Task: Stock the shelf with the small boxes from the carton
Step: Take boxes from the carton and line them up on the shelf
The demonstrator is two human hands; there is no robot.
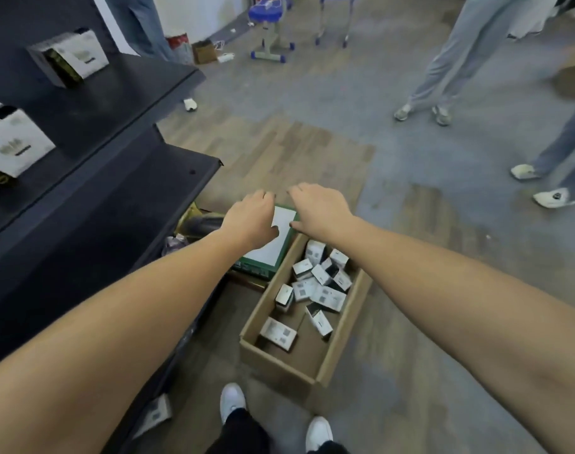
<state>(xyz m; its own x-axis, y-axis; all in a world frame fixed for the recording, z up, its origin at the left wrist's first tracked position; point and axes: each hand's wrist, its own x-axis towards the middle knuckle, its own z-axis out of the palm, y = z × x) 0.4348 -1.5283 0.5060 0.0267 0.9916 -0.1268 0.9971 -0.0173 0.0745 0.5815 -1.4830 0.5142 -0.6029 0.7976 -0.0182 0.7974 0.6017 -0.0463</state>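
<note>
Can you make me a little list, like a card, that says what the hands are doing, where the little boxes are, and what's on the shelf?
left hand: over the green-edged box, holding nothing that shows
right hand: beside it, no small box in it
carton: open, on the floor
small boxes: jumbled loose inside the carton
shelf: dark, two bigger white boxes on it

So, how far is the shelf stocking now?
Early stage. Done: two white boxes already stand on the dark shelf, one on the upper board, one lower. In hand: nothing; the left hand and right hand reach forward over a green-edged box beside the carton, holding no box. Left: about a dozen small boxes lie in the carton.
</note>
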